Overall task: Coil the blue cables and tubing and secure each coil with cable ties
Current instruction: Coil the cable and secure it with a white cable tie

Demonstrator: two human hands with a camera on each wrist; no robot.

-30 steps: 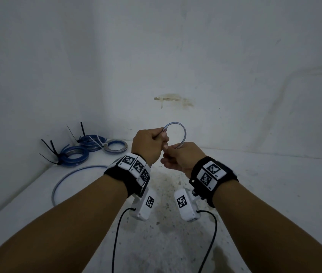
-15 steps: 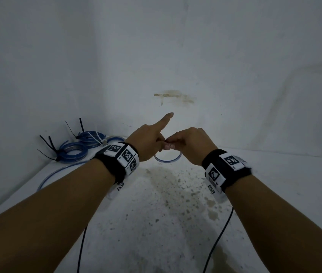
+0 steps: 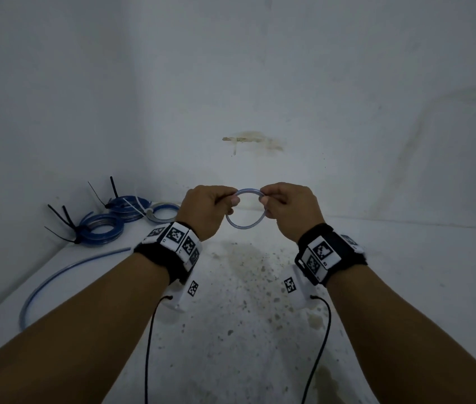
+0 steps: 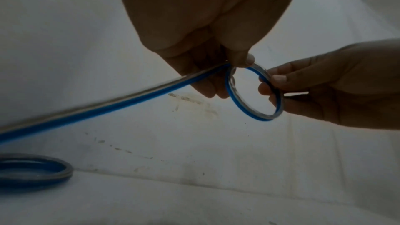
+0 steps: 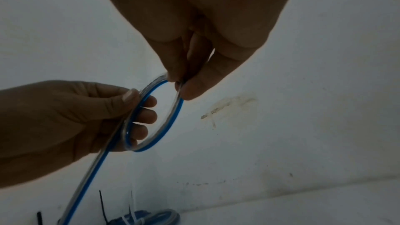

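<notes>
Coiling step, early: only a first small loop point(image 3: 245, 209) made in the clear-and-blue tubing point(image 3: 64, 272), held up in the air over the middle of the white tabletop point(image 3: 405, 287), toward its far edge. Left hand point(image 3: 209, 209) pinching the loop's left side between thumb and curled fingers, just where the tubing crosses itself; right hand point(image 3: 287, 209) pinching the opposite side. Hands close together, a loop's width apart, both clamped on the same ring.

Free length running down from the left hand, lying slack in a long curve along the tabletop's left edge toward the near left corner. Plenty left to wind.

Three finished coils point(image 3: 99, 228) at the far left corner, already bound with black and white ties point(image 3: 64, 220).

Next, probably: holding the ring steady with one hand, drawing slack up with the other, laying a second turn beside the first at matching size. Springy look to the tubing, so likely to pop open if either pinch loosens. Ties only once the whole length is wound; no loose tie visible near the hands.
</notes>
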